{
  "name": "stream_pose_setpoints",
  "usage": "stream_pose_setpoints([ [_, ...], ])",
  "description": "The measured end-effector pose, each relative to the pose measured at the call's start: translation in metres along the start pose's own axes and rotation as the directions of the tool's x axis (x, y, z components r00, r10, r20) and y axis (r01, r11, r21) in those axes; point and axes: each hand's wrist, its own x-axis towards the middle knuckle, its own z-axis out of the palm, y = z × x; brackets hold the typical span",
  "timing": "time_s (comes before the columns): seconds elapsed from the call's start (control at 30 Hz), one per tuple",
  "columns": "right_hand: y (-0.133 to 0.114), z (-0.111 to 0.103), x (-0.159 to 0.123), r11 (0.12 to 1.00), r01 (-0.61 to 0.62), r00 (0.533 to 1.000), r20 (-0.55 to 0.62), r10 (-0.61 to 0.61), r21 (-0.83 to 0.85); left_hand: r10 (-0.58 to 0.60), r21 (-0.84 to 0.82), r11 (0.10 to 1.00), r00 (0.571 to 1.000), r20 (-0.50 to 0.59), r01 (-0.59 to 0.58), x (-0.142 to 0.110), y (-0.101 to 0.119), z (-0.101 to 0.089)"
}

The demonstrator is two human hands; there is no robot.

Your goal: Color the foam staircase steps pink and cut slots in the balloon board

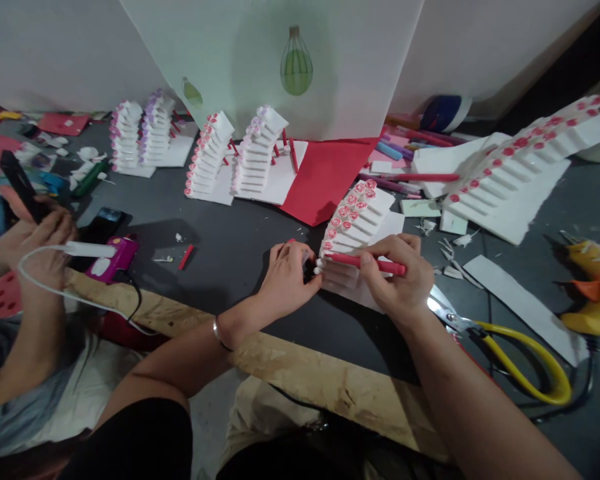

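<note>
My right hand [397, 277] is closed around a red marker pen [365, 262], whose tip points left at the lower steps of a small white foam staircase [359, 230]. The staircase's upper steps carry red-and-white dots. My left hand [286, 280] is pinched shut against the staircase's lower left edge, with something small and dark between its fingers that I cannot make out. Both hands rest on the dark grey table [230, 247].
Several more foam staircases [207, 157] stand at the back, and a large one [517, 163] lies at right. Scissors with yellow handles [510, 353] and a yellow glue gun [597, 287] lie right. Red paper [325, 177] lies behind. Another person's hands [43, 237] hold a phone at left.
</note>
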Motion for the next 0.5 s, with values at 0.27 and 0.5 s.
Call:
stream_pose_setpoints([
  [0.27,-0.0004,-0.0009,-0.0003,1.0,-0.005,1.0,0.008,0.005,0.019,-0.016,-0.007,1.0,1.0,0.005,0.016,0.0006,0.0013,-0.0009],
  [0.5,0.0001,-0.0009,-0.0004,0.999,-0.018,0.999,0.034,0.017,0.03,-0.016,-0.002,1.0,1.0,0.017,0.016,0.0005,-0.0003,-0.0002],
])
